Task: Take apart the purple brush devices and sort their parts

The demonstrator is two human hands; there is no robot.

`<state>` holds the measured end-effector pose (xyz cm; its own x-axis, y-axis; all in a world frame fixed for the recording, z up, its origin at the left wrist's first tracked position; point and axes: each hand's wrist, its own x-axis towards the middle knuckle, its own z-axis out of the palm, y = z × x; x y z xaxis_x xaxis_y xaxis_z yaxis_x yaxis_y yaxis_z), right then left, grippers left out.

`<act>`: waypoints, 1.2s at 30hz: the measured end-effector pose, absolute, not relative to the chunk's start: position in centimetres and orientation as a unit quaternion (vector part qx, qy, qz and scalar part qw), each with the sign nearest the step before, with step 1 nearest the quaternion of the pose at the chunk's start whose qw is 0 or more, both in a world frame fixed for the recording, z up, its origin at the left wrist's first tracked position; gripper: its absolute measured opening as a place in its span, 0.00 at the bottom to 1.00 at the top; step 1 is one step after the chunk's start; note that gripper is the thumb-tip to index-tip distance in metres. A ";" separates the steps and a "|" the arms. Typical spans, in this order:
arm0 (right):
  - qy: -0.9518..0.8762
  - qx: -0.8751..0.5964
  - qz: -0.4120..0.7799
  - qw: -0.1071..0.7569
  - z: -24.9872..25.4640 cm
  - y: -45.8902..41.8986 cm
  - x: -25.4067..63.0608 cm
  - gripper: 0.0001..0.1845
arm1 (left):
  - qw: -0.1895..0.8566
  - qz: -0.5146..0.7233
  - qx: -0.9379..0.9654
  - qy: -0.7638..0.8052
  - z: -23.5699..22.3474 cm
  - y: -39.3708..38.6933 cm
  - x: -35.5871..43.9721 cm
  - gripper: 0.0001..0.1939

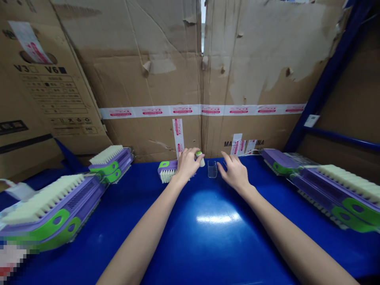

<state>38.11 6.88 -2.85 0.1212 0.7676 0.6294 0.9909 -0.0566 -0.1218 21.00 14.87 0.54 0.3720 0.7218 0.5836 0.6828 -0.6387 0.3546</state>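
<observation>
Toward the back of the blue surface, my left hand is closed, with thumb and fingers around a small white and green object; its kind I cannot make out. Partly behind that hand lies a purple and green scrubbing brush, its pale bristles facing me. A small clear plastic holder stands upright between my hands. Just right of it is my right hand, fingers apart and holding nothing. Whether its fingertips touch the holder I cannot tell.
Stacked purple and green brushes line the left side, with more brushes on the right. Behind the blue shelf surface rise taped cardboard sheets. A blue metal post slants up at the right.
</observation>
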 end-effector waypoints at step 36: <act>-0.602 -0.722 -0.182 0.289 -3.9 8.2 35.7 0.12 | -0.175 0.274 0.880 0.346 -3.7 15.2 12.4 0.37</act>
